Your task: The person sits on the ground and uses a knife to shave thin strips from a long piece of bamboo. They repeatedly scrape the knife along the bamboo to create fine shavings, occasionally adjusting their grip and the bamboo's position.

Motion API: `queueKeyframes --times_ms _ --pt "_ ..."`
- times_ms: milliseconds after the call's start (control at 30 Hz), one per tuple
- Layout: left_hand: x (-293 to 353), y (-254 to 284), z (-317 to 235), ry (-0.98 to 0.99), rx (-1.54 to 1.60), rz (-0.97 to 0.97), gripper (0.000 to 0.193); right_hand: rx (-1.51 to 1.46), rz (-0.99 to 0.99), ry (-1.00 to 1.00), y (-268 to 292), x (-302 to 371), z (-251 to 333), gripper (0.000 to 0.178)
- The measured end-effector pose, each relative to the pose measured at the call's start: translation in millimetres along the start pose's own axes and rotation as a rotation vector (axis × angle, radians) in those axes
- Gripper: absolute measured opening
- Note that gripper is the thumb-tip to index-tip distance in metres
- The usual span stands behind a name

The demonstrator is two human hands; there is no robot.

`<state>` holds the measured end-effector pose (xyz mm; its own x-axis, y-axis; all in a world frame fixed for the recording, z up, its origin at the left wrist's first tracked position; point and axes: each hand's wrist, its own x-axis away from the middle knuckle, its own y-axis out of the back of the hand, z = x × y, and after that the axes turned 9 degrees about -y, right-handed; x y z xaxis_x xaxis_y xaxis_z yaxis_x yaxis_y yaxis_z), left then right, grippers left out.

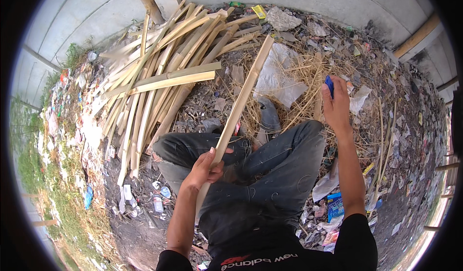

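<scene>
The lower part of one pale split strip (pixel 243 97) was gripped by the left hand (pixel 206 170), its fingers curled about the wood and the thumb laid along the edge, while the strip was slanted across the trousered legs (pixel 289 160). For good control, that hold was best made firm and the strip braced against a leg. Well apart, to the right, a small blue object (pixel 329 86) was pinched between thumb and fingers of the right hand (pixel 338 102); its kind could not be told. It was best brought near slowly, clear of the left fingers. Counted from the left, one heap of strips (pixel 159 78) was seen, its pieces too overlapped to be numbered; then one held strip, one white sheet (pixel 279 71), one blue object and one blue packet (pixel 335 206) were counted.
</scene>
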<state>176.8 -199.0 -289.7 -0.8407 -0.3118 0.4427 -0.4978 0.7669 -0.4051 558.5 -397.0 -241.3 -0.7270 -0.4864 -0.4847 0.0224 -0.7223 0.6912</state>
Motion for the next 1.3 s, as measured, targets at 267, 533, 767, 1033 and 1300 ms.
queueKeyframes --times_ms 267,533,767,1033,1300 --pt "-10.0 -10.6 1.3 0.045 0.009 0.039 0.065 -0.091 0.774 0.093 -61.4 103.9 121.7 0.053" --pt "-13.5 -11.2 -2.4 0.004 -0.111 0.074 0.067 -0.004 0.626 0.129 -86.2 85.3 109.3 0.052" --pt "1.9 -3.7 13.0 0.026 -0.162 0.144 0.070 0.008 0.570 -0.064 -74.1 51.9 71.0 0.057" --pt "22.7 2.7 19.9 0.027 -0.219 0.094 0.070 0.181 0.448 -0.108 -81.4 7.9 38.1 0.058" --pt "27.2 4.0 17.0 0.034 -0.273 0.058 0.067 0.136 0.645 0.057 -84.9 61.5 51.8 0.062"
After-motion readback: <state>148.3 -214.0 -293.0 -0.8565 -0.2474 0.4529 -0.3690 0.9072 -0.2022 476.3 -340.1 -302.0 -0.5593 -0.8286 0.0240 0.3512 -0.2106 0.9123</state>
